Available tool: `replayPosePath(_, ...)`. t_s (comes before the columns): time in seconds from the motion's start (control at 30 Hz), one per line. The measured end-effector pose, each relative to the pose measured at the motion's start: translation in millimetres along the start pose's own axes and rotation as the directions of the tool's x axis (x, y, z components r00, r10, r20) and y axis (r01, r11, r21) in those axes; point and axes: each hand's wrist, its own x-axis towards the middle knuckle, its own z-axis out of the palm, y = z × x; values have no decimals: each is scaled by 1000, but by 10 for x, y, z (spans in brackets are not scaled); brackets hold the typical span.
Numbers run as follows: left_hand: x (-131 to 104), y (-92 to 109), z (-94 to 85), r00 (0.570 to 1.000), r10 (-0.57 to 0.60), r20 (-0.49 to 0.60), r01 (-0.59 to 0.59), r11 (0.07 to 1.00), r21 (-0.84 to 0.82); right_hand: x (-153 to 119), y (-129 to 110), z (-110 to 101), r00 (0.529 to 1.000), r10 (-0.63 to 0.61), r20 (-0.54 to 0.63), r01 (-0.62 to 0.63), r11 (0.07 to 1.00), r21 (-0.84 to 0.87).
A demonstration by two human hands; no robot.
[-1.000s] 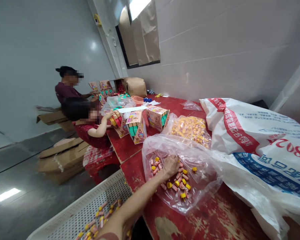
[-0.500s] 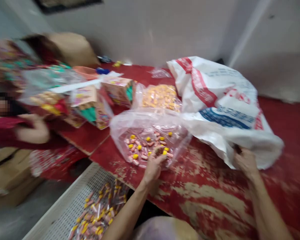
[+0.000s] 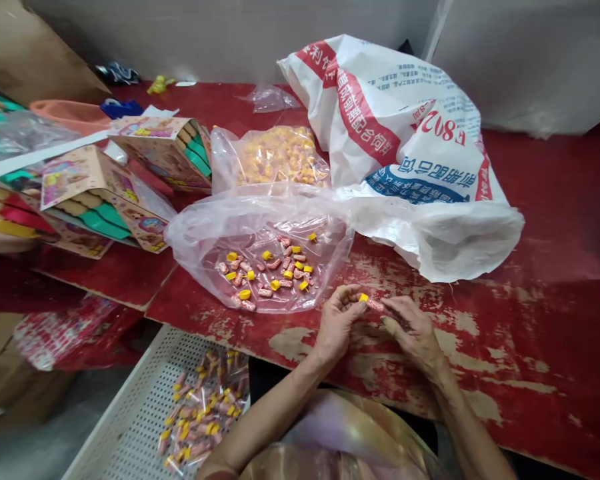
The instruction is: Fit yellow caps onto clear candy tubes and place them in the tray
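My left hand [image 3: 339, 321] pinches the yellow end of a small pink-speckled piece with a yellow cap [image 3: 375, 304]. The fingers of my right hand [image 3: 414, 328] close around its pink end, partly hiding it; whether they also hold something clear, I cannot tell. Both hands are above the table's front edge. Left of them lies an open clear plastic bag [image 3: 190, 230], with several loose pink pieces with yellow caps [image 3: 287, 265] on it. The white woven sack [image 3: 380, 113] with red and blue print lies beyond my right hand, its mouth facing me.
Behind the open bag sits a bag of yellow pieces [image 3: 280, 157]. Printed cardboard boxes [image 3: 87, 180] stand at left on the red table [image 3: 545, 267]. A white perforated crate [image 3: 130, 393] below the edge holds capped pieces in clear wrapping. Another person's arm [image 3: 7, 241] shows at far left.
My right hand has left the sack's mouth and come to the middle. My left hand has lifted off the clear bag with a capped piece, and the hands now meet. The view has shifted.
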Motion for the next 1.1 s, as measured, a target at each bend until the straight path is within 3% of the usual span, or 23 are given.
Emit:
replayPosePath(0.17,-157,-31,-31,999,18,29,-23,982,188,47,-116,127,1000,-9,19,10,998,-63)
replayPosePath(0.37,-276,-19,-68,971,133,199,-217,838,500,11,-214,121,989,18,147,13,979,-204)
replayPosePath(0.43,-292,-74,-104,958,123,260,-263,741,618,-43,-171,103,969,41,242,39,947,-318)
replayPosePath(0.5,-302,-154,-141,943,100,317,-313,584,749,-99,-109,90,934,87,347,90,882,-463)
replayPosePath(0.6,-309,-264,-182,919,55,391,-388,296,873,-147,-48,98,890,182,419,187,692,-697)
replayPosePath(0.67,-305,-298,-203,909,24,417,-414,190,890,-149,-47,128,866,235,442,245,570,-784)
replayPosePath(0.77,-282,-284,-258,902,67,428,-430,257,866,-131,-45,206,831,268,488,325,478,-816)
replayPosePath(0.9,-242,-262,-378,876,309,370,-473,403,784,-138,69,320,846,230,481,362,414,-835)
replayPosePath(1.0,-223,-315,-456,821,469,326,-529,407,745,-158,205,362,848,227,479,351,437,-828)
replayPosePath(1.1,-207,-384,-496,781,539,315,-569,407,715,-159,310,346,858,150,491,360,507,-784)
